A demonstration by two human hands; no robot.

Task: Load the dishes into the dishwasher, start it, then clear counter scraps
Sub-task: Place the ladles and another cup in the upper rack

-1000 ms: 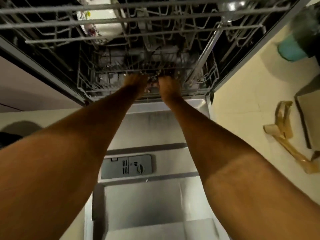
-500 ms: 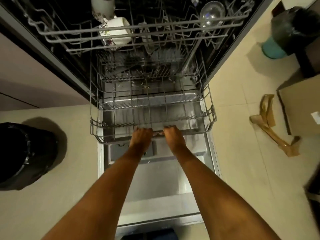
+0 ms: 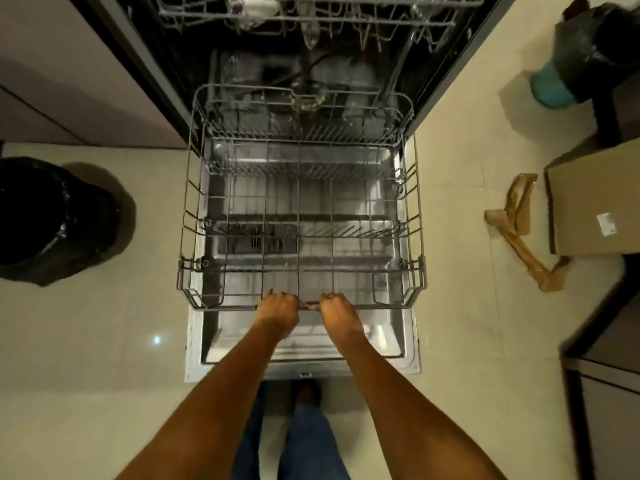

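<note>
Both hands are curling over the front rim of the grey wire lower dishwasher rack [image 3: 301, 216], close together at its middle: the left hand [image 3: 278, 306] just left of centre, the right hand [image 3: 337, 308] just right of it, fingers wrapped round the top wire and knuckles facing up. A short stretch of wire is showing between the 2 fists.

The rack is sitting drawn out over the lowered stainless dishwasher door [image 3: 412, 341], its front edge near the door's outer edge and its back edge at the mouth of the tub. It is appearing empty, with no dishes showing among the tines. The upper wire rack [image 3: 311, 15] is staying inside at the top of the view, holding a few pale pieces too blurred to name.

Judging from its build, the rack is light while empty, stiff across its frame, and rolling on side wheels, so a central 2-handed hold is pulling it straight without skewing. The thin coated wire may be slick if wet. Once loaded it will be much heavier and the crockery will be rattling, so slow, even pushing at the same front rim is the safer way.

A black-lined round bin [image 3: 52, 220] is standing off the door's left edge; a brown cardboard box [image 3: 595, 202] is lying to the right.
</note>
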